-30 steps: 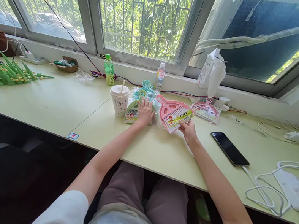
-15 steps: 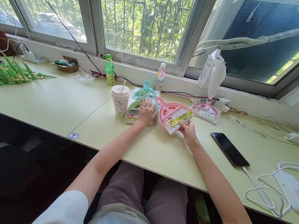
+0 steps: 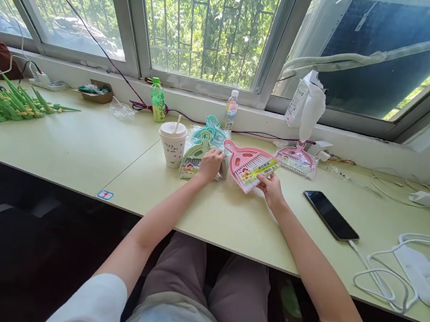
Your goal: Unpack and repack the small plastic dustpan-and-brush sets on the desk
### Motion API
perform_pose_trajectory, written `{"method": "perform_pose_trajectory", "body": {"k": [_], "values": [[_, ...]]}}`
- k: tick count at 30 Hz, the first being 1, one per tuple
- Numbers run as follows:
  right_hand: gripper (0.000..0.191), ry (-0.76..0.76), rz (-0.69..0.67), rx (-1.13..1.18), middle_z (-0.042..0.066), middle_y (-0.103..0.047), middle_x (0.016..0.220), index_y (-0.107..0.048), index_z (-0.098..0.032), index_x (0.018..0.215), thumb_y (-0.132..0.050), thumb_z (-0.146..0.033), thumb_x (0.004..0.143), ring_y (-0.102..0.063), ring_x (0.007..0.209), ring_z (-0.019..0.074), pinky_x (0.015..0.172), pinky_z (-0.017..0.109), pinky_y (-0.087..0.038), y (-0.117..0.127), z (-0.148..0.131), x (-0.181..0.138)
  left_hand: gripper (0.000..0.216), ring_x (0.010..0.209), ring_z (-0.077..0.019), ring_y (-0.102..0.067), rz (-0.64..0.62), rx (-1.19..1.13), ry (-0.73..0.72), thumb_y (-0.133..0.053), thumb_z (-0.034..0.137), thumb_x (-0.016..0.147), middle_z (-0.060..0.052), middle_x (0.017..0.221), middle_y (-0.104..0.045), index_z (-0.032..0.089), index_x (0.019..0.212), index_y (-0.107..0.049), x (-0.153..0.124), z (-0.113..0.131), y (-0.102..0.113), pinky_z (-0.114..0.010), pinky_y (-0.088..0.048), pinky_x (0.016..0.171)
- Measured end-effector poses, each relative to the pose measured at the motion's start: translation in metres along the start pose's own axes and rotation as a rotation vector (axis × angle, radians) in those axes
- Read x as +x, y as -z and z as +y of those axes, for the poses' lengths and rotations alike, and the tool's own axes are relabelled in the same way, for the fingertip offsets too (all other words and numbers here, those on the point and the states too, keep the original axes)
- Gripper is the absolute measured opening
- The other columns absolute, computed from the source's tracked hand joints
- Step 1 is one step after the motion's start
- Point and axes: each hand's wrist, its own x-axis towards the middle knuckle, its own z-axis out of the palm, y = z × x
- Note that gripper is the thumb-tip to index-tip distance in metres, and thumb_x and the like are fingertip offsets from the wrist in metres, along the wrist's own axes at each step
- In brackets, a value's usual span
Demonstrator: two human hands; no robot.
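Observation:
A pink mini dustpan with a brush and a paper label (image 3: 250,166) rests tilted on the pale green desk (image 3: 230,214). My right hand (image 3: 272,188) pinches its near right edge. To its left lies a stack of green and teal dustpan sets in clear wrapping (image 3: 199,150). My left hand (image 3: 211,163) curls its fingers over the right side of that stack. Another wrapped pink dustpan set (image 3: 297,159) lies further back on the right.
A lidded paper cup with a straw (image 3: 171,142) stands left of the stack. Two bottles (image 3: 157,100) (image 3: 230,109) stand by the window sill. A black phone (image 3: 330,214) and white cables with a charger (image 3: 407,272) lie at right. Green spiky pieces (image 3: 9,100) sit far left.
My left hand has gone from lying flat on the wrapped green stack to curling its fingers around it. The right hand and pink dustpan have hardly moved.

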Motion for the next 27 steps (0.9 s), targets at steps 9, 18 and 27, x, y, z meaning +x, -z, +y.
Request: {"method": "perform_pose_trajectory", "body": {"k": [9, 18, 27], "values": [[0.03, -0.006, 0.011, 0.025, 0.003, -0.072, 0.1, -0.058, -0.022, 0.097, -0.074, -0.022, 0.072, -0.072, 0.081, 0.0189, 0.083, 0.038, -0.063, 0.004, 0.001, 0.002, 0.056, 0.151, -0.0332, 0.001, 0.183, 0.139, 0.347, -0.043, 0.029, 0.091, -0.012, 0.157, -0.031, 0.019, 0.146, -0.04, 0.006, -0.015, 0.009, -0.063, 0.006, 0.117], [0.031, -0.015, 0.029, 0.06, 0.002, -0.073, 0.097, -0.059, -0.021, 0.097, -0.075, -0.017, 0.07, -0.072, 0.079, 0.0168, 0.071, 0.03, -0.065, 0.003, 0.003, 0.004, 0.053, 0.15, -0.029, -0.013, 0.078, 0.361, 0.315, -0.035, 0.03, 0.096, -0.013, 0.157, -0.032, 0.017, 0.148, -0.039, 0.007, -0.024, 0.004, -0.054, -0.008, 0.122], [0.028, -0.017, 0.06, 0.096, 0.001, -0.074, 0.094, -0.058, -0.021, 0.097, -0.071, -0.013, 0.074, -0.073, 0.076, 0.0153, 0.066, 0.025, -0.063, 0.007, 0.001, 0.005, 0.049, 0.151, -0.0259, -0.01, 0.088, 0.412, 0.084, -0.052, 0.036, 0.093, -0.008, 0.16, -0.025, 0.021, 0.14, -0.049, 0.003, -0.008, 0.004, -0.045, -0.021, 0.122]]}}
